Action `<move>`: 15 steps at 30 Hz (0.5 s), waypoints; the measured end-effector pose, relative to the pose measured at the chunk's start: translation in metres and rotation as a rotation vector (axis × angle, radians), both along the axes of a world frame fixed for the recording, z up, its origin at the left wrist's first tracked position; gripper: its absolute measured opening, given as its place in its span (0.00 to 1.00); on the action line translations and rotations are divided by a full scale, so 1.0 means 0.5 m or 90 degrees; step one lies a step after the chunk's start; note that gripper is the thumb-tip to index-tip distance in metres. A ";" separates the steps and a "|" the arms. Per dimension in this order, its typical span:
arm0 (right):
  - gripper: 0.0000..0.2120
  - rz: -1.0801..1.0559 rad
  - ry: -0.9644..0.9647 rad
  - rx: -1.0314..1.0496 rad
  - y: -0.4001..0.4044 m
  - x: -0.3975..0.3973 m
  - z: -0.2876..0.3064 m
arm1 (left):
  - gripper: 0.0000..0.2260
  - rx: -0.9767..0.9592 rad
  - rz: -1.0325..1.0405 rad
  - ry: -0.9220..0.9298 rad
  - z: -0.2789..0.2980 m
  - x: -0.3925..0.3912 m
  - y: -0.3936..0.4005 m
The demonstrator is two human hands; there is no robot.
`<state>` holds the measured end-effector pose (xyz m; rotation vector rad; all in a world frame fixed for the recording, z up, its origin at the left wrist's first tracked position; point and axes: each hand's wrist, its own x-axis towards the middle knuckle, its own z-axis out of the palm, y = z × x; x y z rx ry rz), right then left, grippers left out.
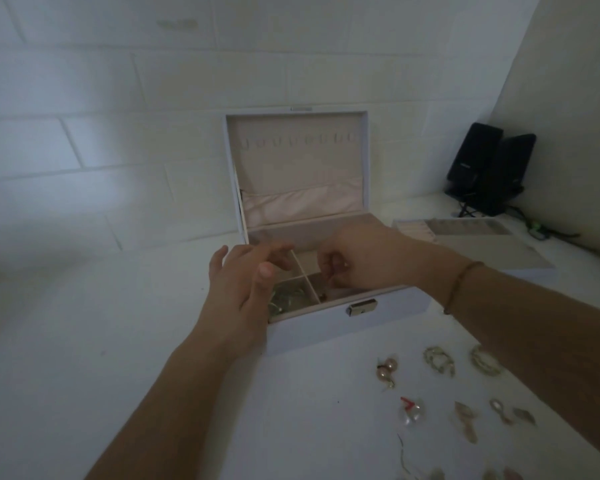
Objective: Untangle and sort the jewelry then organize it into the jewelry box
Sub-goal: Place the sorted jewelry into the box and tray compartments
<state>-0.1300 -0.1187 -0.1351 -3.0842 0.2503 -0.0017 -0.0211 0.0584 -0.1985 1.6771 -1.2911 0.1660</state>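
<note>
Hands work over the open pale lilac jewelry box (347, 323), which stands on the white table (118, 341) against the white tiled wall (84, 98). I see the left hand (238, 289) with its fingers straight and spread above the front-left compartment, where a greenish tangle of jewelry (286, 299) lies. The right hand (357, 268) has its fingers curled above the middle compartments; I cannot tell if they pinch something. Loose earrings lie on the table in front of the box on the right: a pair of pink pearl earrings (387, 368) and two pale green hoop earrings (439, 361). Two black speakers (489, 168) stand in the corner.
</note>
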 end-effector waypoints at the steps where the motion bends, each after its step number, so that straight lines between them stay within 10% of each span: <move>1: 0.05 0.001 0.018 0.013 0.002 -0.002 0.002 | 0.34 0.000 0.004 -0.004 -0.001 0.001 0.000; 5: 0.09 0.037 0.085 0.155 -0.006 -0.032 0.023 | 0.34 0.000 0.004 -0.014 -0.002 0.004 0.000; 11: 0.12 -0.082 -0.167 0.124 -0.076 -0.150 0.078 | 0.32 -0.028 0.002 -0.020 -0.002 -0.001 -0.002; 15: 0.16 -0.223 -0.026 0.033 -0.123 -0.245 0.045 | 0.30 -0.049 0.021 -0.045 -0.001 -0.008 -0.008</move>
